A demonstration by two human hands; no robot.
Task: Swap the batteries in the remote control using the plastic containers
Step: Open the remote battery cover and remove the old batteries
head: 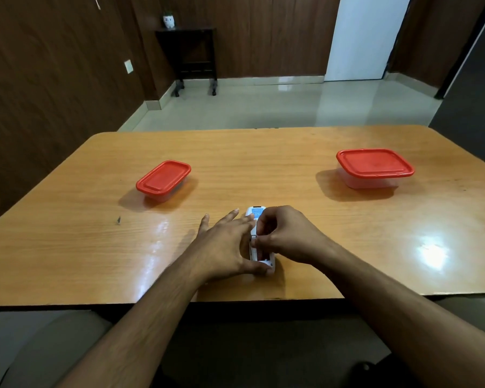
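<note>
A white remote control [256, 212] lies back side up on the wooden table [263, 169], near the front edge, with its battery bay uncovered. My left hand [221, 245] holds the remote from the left, thumb at its near end and fingers spread along its side. My right hand [286, 233] has its fingers curled down over the bay and pinches something small there; whether that is a battery is hidden. Two clear plastic containers with red lids stand closed: a small one [163, 179] at the left, a larger one [374, 166] at the right.
A small dark scrap [119, 220] lies on the table at the left. Beyond the table are a tiled floor, a dark side table [191, 54] with a small white pot, and a white door [364, 37].
</note>
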